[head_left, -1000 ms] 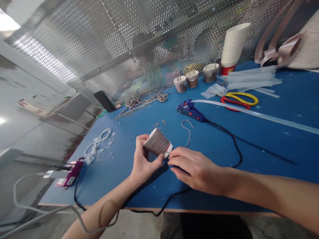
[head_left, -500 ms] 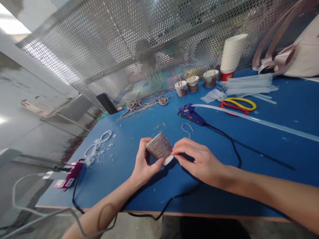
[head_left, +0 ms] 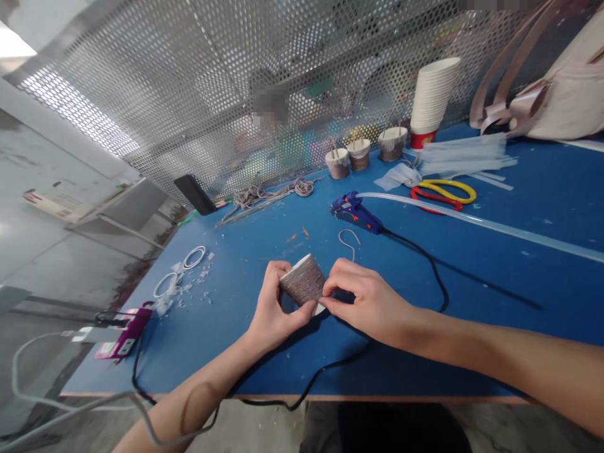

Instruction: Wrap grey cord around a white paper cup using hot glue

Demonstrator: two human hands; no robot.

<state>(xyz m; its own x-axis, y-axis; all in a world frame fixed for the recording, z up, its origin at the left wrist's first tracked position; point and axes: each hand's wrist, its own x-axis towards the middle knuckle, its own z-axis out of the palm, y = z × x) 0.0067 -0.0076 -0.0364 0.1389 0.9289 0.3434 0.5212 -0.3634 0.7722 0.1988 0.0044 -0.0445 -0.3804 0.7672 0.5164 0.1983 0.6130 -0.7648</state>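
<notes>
The left hand [head_left: 276, 311] is curled partway closed around the string-wrapped cup [head_left: 303, 280], fingers at its rim end and thumb near its base, holding it tilted above the counter [head_left: 226, 352]. The right hand [head_left: 361, 299] is bent into a pinch, thumb and fingertips at the right edge of that cup near its white base; whether they grip a string end is too small to tell. Just beyond the cup and to its right lies a short loose string [head_left: 349, 238], and farther the same way a blue glue gun [head_left: 356, 212], a long clear glue stick [head_left: 481, 221] running from its back end. Farther right of the cup are scissors [head_left: 448, 184] with red and yellow handles, beside a heap of translucent strips [head_left: 462, 155]. Beyond the cup, toward the back, stand three small cups [head_left: 359, 157] in a row and, to their right, a stack of paper cups [head_left: 435, 94]. Beyond the cup and to its left are tangled string [head_left: 252, 196] and a black phone [head_left: 194, 195]. Well left of the cup lie two white rings [head_left: 194, 257] among scraps, and a purple power strip [head_left: 134, 327].
</notes>
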